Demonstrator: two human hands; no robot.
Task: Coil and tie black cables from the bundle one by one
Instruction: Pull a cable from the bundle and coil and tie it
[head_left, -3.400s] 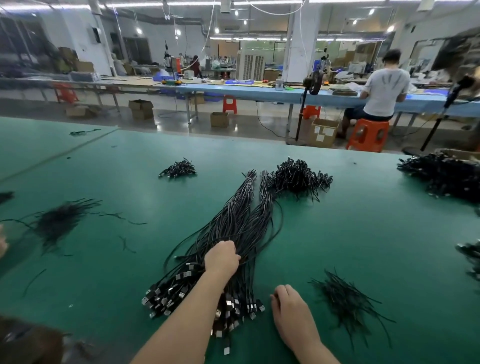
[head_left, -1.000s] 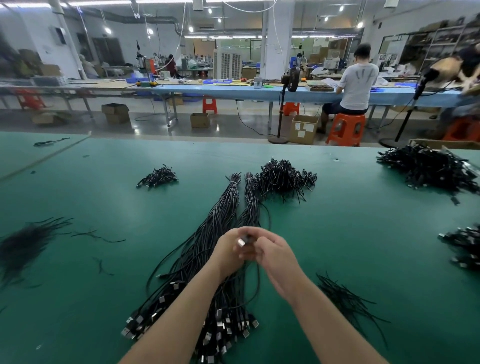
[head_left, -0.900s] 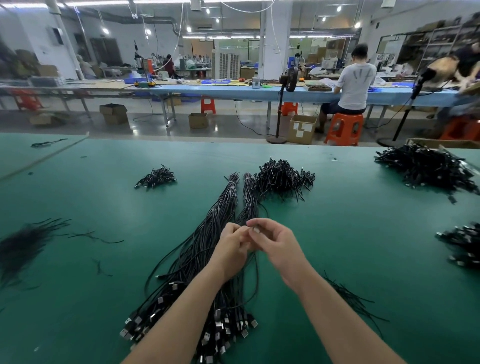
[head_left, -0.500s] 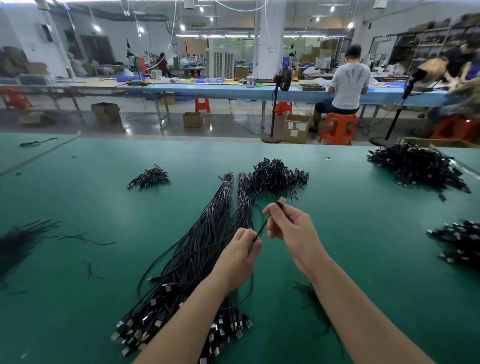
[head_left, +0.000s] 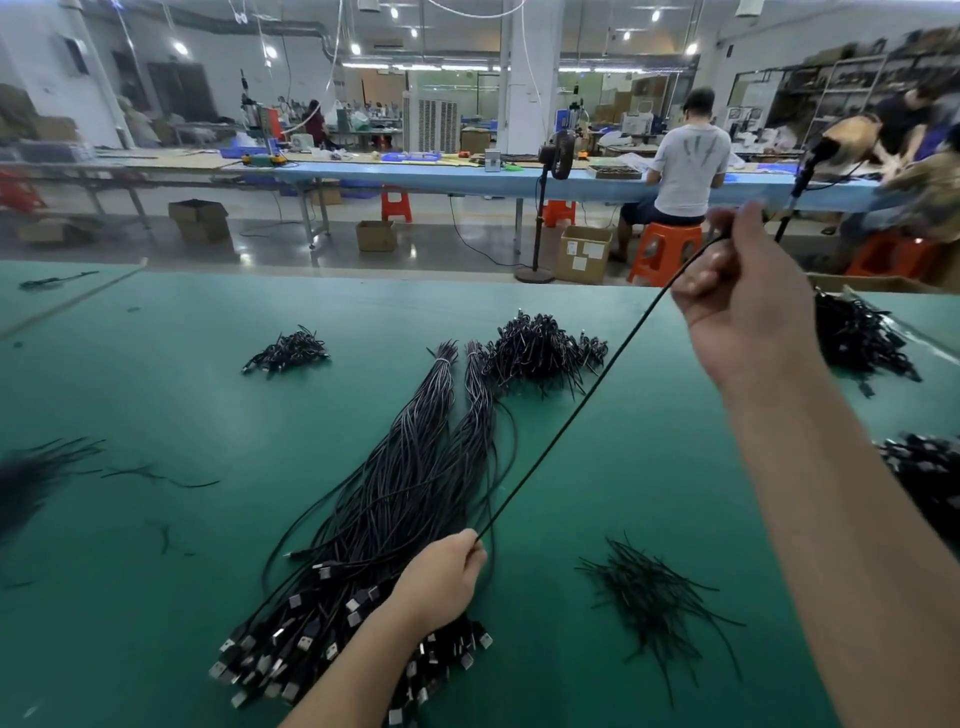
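above a green worktop (head_left: 649, 467), a single black cable (head_left: 587, 395) runs taut between the raised right hand (head_left: 743, 306), fist closed on one end, and the left hand (head_left: 441, 577) pinching it by the bundle (head_left: 405, 493), looking light, limp, best held near its ends.

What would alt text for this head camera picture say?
Two bare hands stretch one thin black cable taut over a green table: the right hand raised, the left hand low above a long bundle of black cables.
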